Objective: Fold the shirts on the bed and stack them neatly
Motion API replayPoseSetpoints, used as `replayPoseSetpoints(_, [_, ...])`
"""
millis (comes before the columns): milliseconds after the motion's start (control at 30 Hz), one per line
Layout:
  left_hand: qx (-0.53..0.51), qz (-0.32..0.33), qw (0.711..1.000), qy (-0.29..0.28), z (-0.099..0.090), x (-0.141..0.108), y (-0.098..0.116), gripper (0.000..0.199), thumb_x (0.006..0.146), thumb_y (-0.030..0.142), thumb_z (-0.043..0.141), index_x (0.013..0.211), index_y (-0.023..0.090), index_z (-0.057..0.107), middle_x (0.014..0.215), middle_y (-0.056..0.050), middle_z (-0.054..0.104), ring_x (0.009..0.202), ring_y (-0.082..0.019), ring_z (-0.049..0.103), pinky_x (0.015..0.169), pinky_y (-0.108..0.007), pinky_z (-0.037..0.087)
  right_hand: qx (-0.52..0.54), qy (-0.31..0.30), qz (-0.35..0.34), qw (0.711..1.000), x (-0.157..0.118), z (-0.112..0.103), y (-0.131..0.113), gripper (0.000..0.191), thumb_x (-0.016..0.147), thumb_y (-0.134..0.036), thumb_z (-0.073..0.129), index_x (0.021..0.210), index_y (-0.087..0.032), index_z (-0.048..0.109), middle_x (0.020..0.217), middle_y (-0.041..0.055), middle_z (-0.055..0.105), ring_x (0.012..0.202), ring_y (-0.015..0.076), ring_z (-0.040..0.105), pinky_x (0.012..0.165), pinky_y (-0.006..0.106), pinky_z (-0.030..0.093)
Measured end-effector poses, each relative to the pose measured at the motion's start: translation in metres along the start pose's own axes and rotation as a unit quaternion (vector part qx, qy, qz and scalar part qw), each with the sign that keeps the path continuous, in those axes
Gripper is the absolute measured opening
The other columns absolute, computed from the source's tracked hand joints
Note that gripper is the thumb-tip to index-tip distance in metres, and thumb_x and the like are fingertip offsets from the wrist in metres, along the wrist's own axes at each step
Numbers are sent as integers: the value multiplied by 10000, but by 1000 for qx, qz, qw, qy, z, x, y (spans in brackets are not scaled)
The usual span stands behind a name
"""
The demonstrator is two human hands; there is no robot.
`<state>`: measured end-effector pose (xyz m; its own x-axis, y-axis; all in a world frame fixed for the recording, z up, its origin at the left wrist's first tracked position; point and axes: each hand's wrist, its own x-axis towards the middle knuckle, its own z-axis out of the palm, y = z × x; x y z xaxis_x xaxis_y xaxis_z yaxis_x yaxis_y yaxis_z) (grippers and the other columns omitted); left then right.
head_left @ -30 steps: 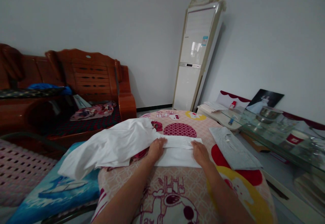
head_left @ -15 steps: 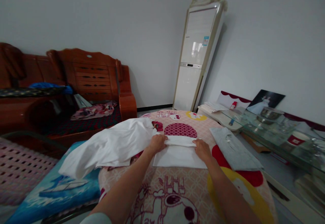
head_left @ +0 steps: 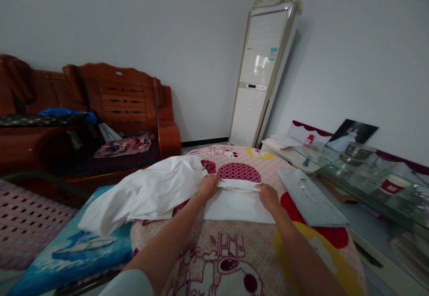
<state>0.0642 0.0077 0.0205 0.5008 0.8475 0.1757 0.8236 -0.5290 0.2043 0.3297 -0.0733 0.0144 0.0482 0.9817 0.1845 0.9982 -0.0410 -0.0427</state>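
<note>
A white garment [head_left: 238, 206], partly folded into a flat rectangle, lies on a round table with a patterned cloth [head_left: 208, 240]. My left hand [head_left: 210, 186] is closed on the far left corner of its folded strip. At the far right corner my right hand [head_left: 268, 196] pinches the same strip. Between the hands the strip is drawn fairly straight. Left of my left hand lies a crumpled white cloth [head_left: 144, 193], hanging past the table's edge, with dark red patterned fabric [head_left: 209, 166] showing beneath it. A folded grey shirt [head_left: 310, 197] rests to the right.
On the right, a glass-topped cabinet [head_left: 358, 184] holds a metal bowl [head_left: 358, 152], a paper cup [head_left: 392, 186] and a photo [head_left: 351, 136]. A wooden sofa [head_left: 117, 99] stands at the left, a tall air conditioner [head_left: 258, 72] behind. A blue cushion [head_left: 83, 247] sits by the table's left edge.
The folded strip at the garment's far edge looks narrower, its near edge turned slightly away from me. Both hands keep their grip in nearly the same place.
</note>
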Motion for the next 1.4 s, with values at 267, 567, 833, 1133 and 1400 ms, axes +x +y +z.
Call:
replayPoseSetpoints(267, [5, 22, 1000, 10, -34, 9, 4, 425, 779, 47, 489, 1136, 195, 667, 1106, -110, 670, 1079, -247, 594, 966, -371, 431, 6, 14, -3, 1000, 8, -29, 1, 429, 904, -84, 331, 1148, -186, 668, 1114, 99, 681, 1030, 197, 603, 893, 279, 417])
replayPoseSetpoints(567, [-52, 51, 997, -7, 0, -34, 10, 478, 730, -27, 473, 1110, 192, 663, 1151, -77, 642, 1066, -215, 547, 969, -354, 439, 1, 17, -17, 1000, -27, 3, -6, 397, 858, -42, 351, 1103, -123, 653, 1134, 129, 667, 1061, 206, 587, 931, 278, 405])
replayPoseSetpoints(833, [-76, 92, 992, 46, 5, -31, 2, 387, 751, 9, 475, 1071, 174, 617, 1167, -94, 605, 1142, -218, 522, 1012, -365, 415, -20, 0, -25, 999, -20, -8, -4, 315, 836, -77, 390, 1041, -144, 620, 1064, 127, 660, 1024, 223, 574, 883, 295, 402])
replayPoseSetpoints(1133, [-81, 91, 987, -106, -26, -43, 15, 424, 759, 357, 671, 1147, 196, 614, 1138, -82, 661, 1055, -253, 606, 927, -336, 449, 1, -64, -23, 998, -31, -20, -7, 224, 850, -197, 497, 1010, -153, 647, 1014, 122, 690, 943, 229, 624, 793, 298, 431])
replayPoseSetpoints(1400, [-55, -159, 984, 50, -28, -26, 10, 338, 917, 203, 427, 1216, 155, 578, 1049, -113, 692, 983, -202, 638, 855, -288, 443, 80, 98, -81, 989, -20, -9, -20, 389, 954, -314, 381, 1238, -153, 594, 1301, 134, 582, 1237, 225, 492, 1036, 360, 364])
